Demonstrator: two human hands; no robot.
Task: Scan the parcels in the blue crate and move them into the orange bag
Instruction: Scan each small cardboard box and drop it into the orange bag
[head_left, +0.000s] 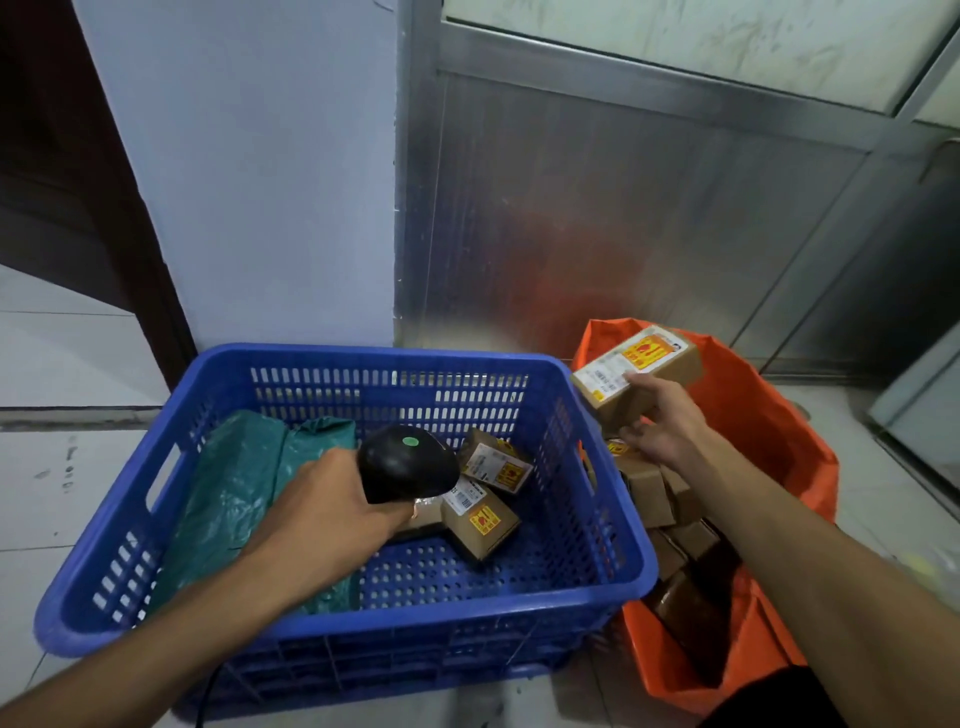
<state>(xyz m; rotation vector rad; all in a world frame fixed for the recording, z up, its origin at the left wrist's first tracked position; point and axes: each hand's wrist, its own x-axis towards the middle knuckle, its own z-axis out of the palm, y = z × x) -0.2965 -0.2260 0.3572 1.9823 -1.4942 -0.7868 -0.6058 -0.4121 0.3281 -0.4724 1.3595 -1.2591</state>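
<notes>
Above the tiled floor (62, 467), left hand (332, 509) fingers grip scanner (408, 462); right hand (670, 426) fingers clasp parcel (639, 371).

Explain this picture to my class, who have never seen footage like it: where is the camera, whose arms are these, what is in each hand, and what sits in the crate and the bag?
There is no machine here. The single picture comes from a wide-angle camera worn on a person's head, looking forward and down, so the two arms reaching in from the bottom are that person's own.

The left hand grips a black handheld scanner with a green dot on top, held over the blue crate. The right hand holds a cardboard parcel with a yellow and red sticker above the orange bag.

In the crate lie two small cardboard boxes with the same kind of sticker and a green plastic-wrapped package. The bag, beside the crate on the tiled floor, already holds several brown boxes.
</notes>
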